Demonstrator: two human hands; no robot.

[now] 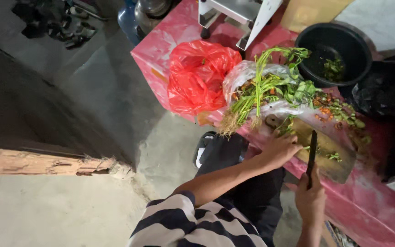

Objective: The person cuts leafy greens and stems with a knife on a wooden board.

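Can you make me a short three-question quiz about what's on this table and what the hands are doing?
1. True or false: the right hand holds a knife with its blade over the wooden cutting board.
2. Which colour is the plastic bag lying left of the bunch of leafy greens? A) blue B) red C) white
3. Fill in: the round black ____ beyond the greens has a few chopped green bits inside.

Key
1. True; the left hand rests at the board's near end, beside the stems.
2. B, red.
3. Bowl.
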